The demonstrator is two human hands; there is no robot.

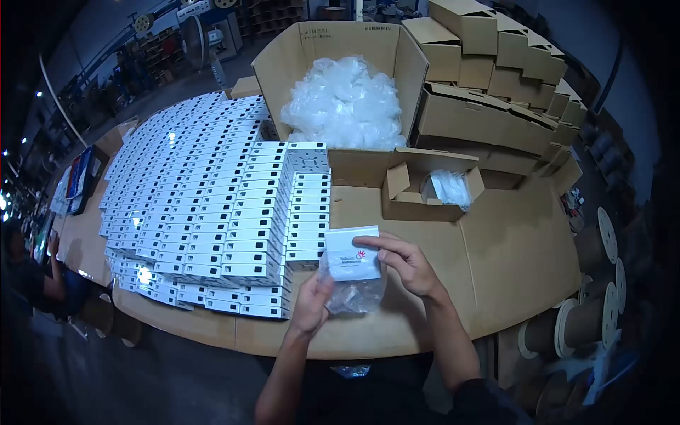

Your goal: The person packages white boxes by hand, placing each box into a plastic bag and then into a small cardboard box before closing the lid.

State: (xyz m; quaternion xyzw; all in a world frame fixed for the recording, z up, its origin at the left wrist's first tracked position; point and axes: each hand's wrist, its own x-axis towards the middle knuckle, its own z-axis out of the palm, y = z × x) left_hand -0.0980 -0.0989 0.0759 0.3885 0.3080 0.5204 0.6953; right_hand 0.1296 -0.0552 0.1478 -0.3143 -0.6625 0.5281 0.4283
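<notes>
A flat white box [348,268] with a red logo and dark print is held upright in front of me, over the tabletop. Its lower part meets a crumpled clear plastic bag [359,297], which hangs below it. My left hand [312,301] grips the bag at the box's lower left corner, thumb on the near side. At the right edge, my right hand [409,265] pinches the box, the index finger stretched across its printed face near the top.
Stacked white boxes [191,191] fill the table's left side. A large carton [414,78] of clear plastic bags [347,99] stands behind. An open small carton [425,210] holds bagged items. Folded cartons [482,113] are piled at back right; a person [49,276] is at far left.
</notes>
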